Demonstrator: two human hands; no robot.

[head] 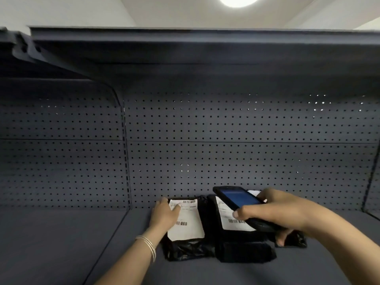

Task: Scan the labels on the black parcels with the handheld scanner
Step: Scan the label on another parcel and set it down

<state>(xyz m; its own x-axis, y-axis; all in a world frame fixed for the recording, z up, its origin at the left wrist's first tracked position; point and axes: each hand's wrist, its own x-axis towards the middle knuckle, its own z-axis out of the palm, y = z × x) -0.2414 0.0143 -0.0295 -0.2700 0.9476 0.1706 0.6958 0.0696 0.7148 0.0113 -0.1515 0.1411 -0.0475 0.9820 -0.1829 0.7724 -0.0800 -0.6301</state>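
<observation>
Two black parcels lie side by side on a dark grey shelf [61, 243], against the back panel. The left parcel [186, 248] carries a white label [190, 223] with barcodes. My left hand [164, 214] rests flat on that label's left part, fingers apart, holding it down. The right parcel [244, 250] has its own white label [230, 220], partly hidden. My right hand [273, 212] grips the black handheld scanner [238, 200] just above it; the scanner's blue screen faces up.
A perforated dark back panel [226, 140] rises behind the parcels. Another shelf [205, 50] hangs overhead. A vertical upright [126, 161] splits the bay from the one to its left. A shelf bracket [372, 177] stands at the far right.
</observation>
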